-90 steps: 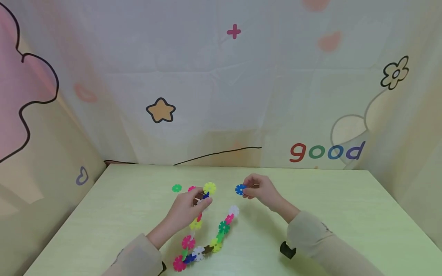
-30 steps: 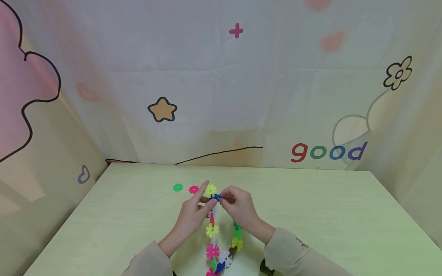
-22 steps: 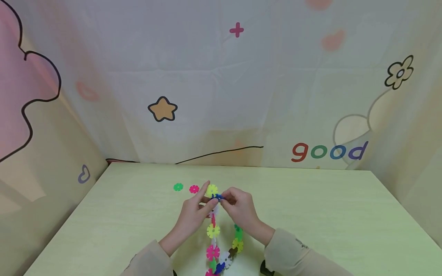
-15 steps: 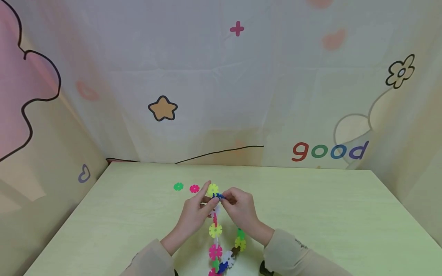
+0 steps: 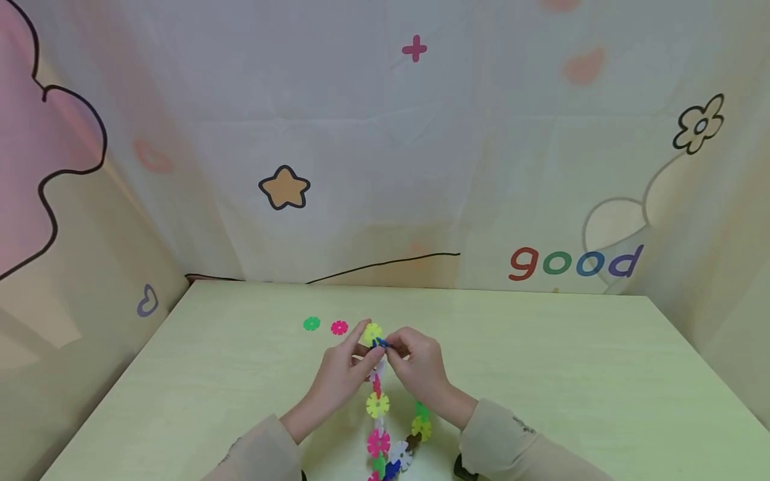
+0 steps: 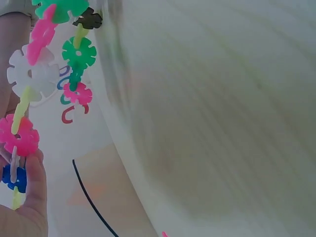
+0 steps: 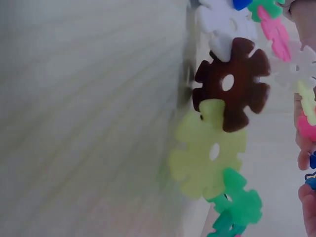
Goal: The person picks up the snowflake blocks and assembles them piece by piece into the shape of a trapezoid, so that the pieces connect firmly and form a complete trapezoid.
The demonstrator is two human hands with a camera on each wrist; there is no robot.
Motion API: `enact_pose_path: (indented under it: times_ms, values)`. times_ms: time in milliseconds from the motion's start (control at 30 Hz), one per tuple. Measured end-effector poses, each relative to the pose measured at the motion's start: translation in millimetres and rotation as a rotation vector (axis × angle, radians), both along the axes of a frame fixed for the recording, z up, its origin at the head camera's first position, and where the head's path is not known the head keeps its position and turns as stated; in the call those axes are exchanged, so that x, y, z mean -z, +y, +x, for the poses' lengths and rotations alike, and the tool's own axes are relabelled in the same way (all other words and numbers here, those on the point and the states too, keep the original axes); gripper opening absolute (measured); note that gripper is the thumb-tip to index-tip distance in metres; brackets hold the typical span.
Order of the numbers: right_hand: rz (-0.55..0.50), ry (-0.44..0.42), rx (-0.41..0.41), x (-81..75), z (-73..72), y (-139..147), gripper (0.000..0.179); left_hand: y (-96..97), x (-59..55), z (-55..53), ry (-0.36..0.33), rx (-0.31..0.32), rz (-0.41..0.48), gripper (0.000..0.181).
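My left hand grips the upper end of a chain of interlocked plastic snowflake discs, above the table. A yellow disc shows just past its fingertips, and a dark blue disc sits among those fingers in the left wrist view. Opposite, my right hand pinches a blue snowflake disc edge-on against the chain's dark blue one. From there the chain hangs toward the front edge through pink, green, white and brown discs, then bends back up on the right, partly behind the right hand.
Two loose discs, one green and one pink, lie on the pale table beyond the left hand. A printed cloth backdrop rises behind the table and along both sides.
Over three seconds the right hand has brought the blue disc leftward to the left hand's end of the chain. Since one second ago the hands have barely shifted; the chain has swung slightly right.
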State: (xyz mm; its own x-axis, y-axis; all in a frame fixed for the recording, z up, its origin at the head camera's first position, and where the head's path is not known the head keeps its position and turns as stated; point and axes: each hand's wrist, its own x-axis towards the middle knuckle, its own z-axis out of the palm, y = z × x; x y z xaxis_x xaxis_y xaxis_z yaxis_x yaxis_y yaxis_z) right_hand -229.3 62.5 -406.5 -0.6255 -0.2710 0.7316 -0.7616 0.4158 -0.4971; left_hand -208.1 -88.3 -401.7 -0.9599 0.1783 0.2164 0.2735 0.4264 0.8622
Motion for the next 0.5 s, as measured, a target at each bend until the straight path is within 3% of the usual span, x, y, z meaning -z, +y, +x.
enact_pose_path:
  times_ms: [167,500]
  values:
    - [0.052,-0.055,-0.058,-4.7,-1.8,2.9,0.008,-5.7,-5.4,0.1,-0.051,0.008,0.001,0.057]
    - [0.163,-0.191,-0.17,-17.3,-9.3,-0.1,0.011,-18.1,-18.5,-0.7,-0.054,-0.022,-0.043,0.053]
